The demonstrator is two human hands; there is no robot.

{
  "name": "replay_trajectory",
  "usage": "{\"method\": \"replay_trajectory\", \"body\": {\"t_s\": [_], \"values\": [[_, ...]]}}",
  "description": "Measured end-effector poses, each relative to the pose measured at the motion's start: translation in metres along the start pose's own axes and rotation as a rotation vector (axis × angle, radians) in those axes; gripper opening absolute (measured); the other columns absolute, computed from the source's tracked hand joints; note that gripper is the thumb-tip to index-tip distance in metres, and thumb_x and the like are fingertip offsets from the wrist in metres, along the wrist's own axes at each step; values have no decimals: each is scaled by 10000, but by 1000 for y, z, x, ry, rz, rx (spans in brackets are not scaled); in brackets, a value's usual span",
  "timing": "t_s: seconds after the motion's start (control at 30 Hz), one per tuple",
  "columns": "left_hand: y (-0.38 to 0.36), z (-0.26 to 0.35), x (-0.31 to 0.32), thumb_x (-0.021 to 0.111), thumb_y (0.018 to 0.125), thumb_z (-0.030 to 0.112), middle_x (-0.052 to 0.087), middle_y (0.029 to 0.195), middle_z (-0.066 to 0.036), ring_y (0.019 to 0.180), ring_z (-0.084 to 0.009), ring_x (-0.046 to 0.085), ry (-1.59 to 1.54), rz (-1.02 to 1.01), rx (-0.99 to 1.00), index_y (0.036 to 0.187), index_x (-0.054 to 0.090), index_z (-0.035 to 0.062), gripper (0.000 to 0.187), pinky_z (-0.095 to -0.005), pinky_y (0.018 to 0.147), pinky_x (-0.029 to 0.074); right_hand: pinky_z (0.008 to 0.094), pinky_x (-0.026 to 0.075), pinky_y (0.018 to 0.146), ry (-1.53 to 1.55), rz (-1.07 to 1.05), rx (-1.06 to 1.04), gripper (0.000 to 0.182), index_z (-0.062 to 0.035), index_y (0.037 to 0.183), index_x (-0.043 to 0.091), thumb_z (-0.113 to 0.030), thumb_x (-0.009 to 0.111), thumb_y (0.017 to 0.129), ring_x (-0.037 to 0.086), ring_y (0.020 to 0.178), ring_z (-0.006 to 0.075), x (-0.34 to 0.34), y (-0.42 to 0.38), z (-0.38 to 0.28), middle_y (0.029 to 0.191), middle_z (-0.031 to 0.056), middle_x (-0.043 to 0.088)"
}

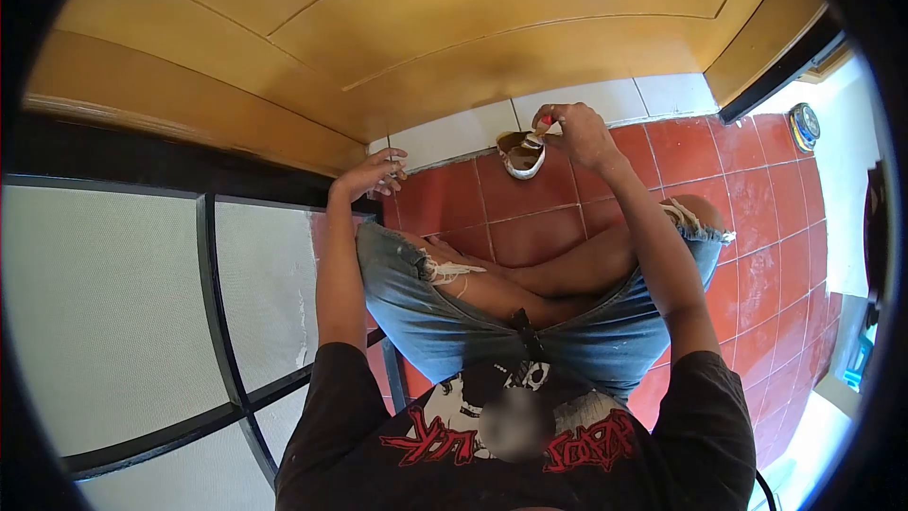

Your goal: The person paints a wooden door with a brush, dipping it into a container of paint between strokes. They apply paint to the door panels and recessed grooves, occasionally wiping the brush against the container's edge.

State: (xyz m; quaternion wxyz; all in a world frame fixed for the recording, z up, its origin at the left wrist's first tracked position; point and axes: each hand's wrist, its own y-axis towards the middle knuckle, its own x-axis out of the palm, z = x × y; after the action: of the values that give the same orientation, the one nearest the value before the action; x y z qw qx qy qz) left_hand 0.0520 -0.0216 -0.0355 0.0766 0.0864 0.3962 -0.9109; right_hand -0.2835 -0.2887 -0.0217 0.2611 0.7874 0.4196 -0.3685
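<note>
My right hand (582, 139) is closed around the handle of a paintbrush (532, 141), a bit of red showing at its fingertips. The brush's lower end is at the mouth of a small white cup (526, 172) with brown liquid in it and brown smears on its rim. The cup stands on the red tiles near the white sill. Off to the left, my left hand (375, 175) hovers close to the dark frame edge, its fingers loosely bent and apart. A small pale spot shows among those fingers, too small to make out.
A glossy yellow-brown wooden door (454, 47) rises ahead above a white tile sill (454, 132). Black-framed panels (113, 274) stand at the left. A round tin (805, 127) sits by the wall at the far right. My crossed legs (530, 274) rest on the red tile floor (757, 265).
</note>
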Motion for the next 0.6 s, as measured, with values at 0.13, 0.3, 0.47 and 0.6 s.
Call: {"method": "replay_trajectory", "body": {"t_s": [0.13,0.3,0.47,0.6], "values": [[-2,-2,1,624,957,364,628,988,-40,798,-114,623,-5,-1,19,1347,478,145,470,-245,650,502,434,536,780,9,-54,-31,181,-151,978,686,-182,729,805,673,873,326,6,-1,-10,904,112,714],[-6,4,4,623,957,369,626,1000,-38,808,-114,621,21,14,7,1346,478,148,470,-256,677,504,436,535,771,-3,-15,-66,185,-154,993,676,-207,713,820,676,869,321,12,-1,-12,882,106,708],[-2,0,2,620,960,366,626,1003,-34,809,-115,623,20,2,15,1352,469,148,474,-261,687,505,436,534,772,-16,-4,-34,180,-146,988,676,-211,704,823,674,872,321,5,-2,-15,898,105,711],[0,-1,-1,612,966,352,632,1003,-33,805,-112,627,14,-10,3,1354,466,149,462,-255,676,505,429,536,772,-29,10,-39,184,-139,970,675,-229,712,814,676,867,319,6,-1,-15,899,102,713]]}}
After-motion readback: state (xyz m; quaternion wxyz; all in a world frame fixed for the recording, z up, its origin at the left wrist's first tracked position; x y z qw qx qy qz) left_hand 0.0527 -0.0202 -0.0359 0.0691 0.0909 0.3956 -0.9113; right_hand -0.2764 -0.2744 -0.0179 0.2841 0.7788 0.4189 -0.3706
